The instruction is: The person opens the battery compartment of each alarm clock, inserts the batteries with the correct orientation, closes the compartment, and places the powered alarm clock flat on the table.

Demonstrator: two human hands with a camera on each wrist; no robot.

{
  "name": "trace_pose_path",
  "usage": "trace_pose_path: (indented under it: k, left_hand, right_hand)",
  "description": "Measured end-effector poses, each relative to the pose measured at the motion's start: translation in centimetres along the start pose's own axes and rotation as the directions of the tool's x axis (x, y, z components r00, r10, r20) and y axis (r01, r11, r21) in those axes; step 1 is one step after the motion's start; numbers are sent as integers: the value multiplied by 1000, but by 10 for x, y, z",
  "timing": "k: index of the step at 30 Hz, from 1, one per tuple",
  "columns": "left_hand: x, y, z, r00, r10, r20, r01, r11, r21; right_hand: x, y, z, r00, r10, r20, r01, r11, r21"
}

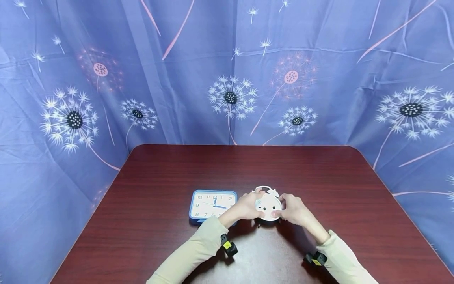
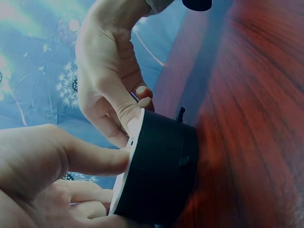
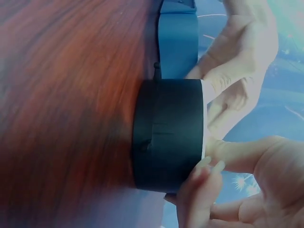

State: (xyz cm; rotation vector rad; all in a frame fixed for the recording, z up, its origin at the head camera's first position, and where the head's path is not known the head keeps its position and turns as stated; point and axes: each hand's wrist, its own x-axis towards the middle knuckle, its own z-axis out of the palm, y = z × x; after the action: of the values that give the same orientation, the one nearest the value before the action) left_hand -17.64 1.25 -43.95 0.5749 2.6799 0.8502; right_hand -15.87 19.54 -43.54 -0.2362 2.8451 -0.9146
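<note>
A round twin-bell alarm clock (image 1: 268, 205) with a white handle lies on the table, its white panel with small dark holes turned up. Its side looks dark in the left wrist view, where the clock body (image 2: 161, 166) stands out against the wood. My left hand (image 1: 247, 206) holds its left side, the thumb on the panel. From the right, my right hand (image 1: 295, 211) grips the opposite side, its thumb also on the panel. Close to my left hand stands a blue rectangular clock (image 1: 205, 205) with a white dial, partly hidden by that wrist.
The dark red wooden table (image 1: 159, 169) has rounded far corners. A blue curtain (image 1: 191, 79) with dandelion prints hangs behind it and along both sides. Each forearm wears a small black wrist camera (image 1: 230, 248).
</note>
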Motion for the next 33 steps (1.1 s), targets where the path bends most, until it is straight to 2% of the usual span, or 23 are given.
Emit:
trace_pose_path:
  k: [3,6,8,11,13,15,20,25,29,33]
  left_hand:
    - [-1,1,-2,1000,4,1,-4,1000,24]
    - [0,-1,-1,1000,12,16,-13,1000,26]
    - [0,-2,-1,1000,13,26,-13,1000,17]
    - [1,-3,-1,999,34,30,-35,999,15]
    - [2,-4,-1,998,55,36,-56,998,27]
    - [2,-6,0,996,74,52,-75,997,26]
    - [0,-7,0,990,98,103,-100,995,20]
    - [-3,-7,1,982,121,143,-126,992,29]
    - [-4,-7,1,982,119,144,-125,992,29]
    - [-3,-7,3,988,116,106,-124,990,69]
  right_hand:
    - [-5,-2,2,992,-66,-110,54,993,-105]
    - [-11,-5,5,961,-163,-225,112,968,-225]
    - [-14,-6,8,935,-248,-254,177,945,-274]
    - [-16,-6,12,883,-404,-239,321,891,-321]
    - [-15,-4,14,839,-501,-212,417,842,-343]
    - [-15,-3,16,800,-568,-192,479,798,-367]
    - [-17,-3,18,727,-662,-184,514,702,-494]
    - [-18,-5,19,645,-747,-164,539,596,-595]
    - [-16,-4,18,601,-786,-144,557,541,-630]
    - [-13,-2,18,585,-805,-98,570,494,-656]
